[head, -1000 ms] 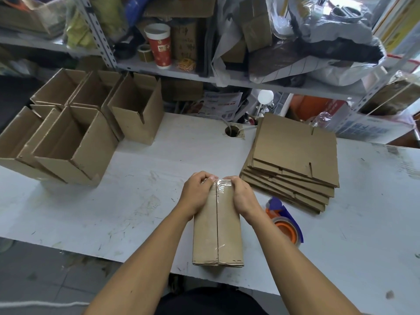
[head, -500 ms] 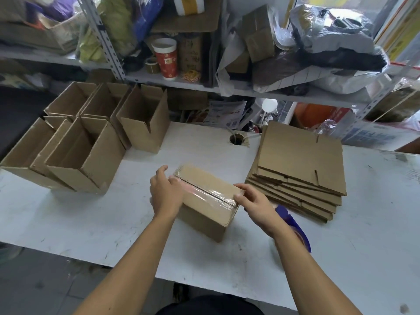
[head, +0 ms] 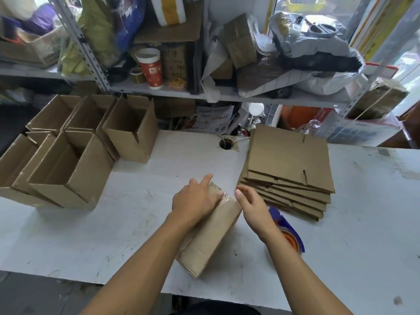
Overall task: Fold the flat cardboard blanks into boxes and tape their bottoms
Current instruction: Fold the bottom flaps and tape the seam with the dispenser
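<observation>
Cardboard box [head: 211, 233], clear-taped at its far end, lies tilted under left hand [head: 193, 201]'s flat fingers; right hand [head: 252, 205] relaxed beside

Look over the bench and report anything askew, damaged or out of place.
Nothing is spilled or broken. The stack of flat blanks is fanned, its sheets offset rather than squared. The tape dispenser lies half hidden beneath the right forearm. The finished boxes stand at loose angles. The table is scuffed.

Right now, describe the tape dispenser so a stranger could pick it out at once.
Start at the white worktable, then find the stack of flat brown cardboard blanks on its right. Just in front lies the blue tape dispenser with an orange roll, the only coloured thing among cardboard.
</observation>
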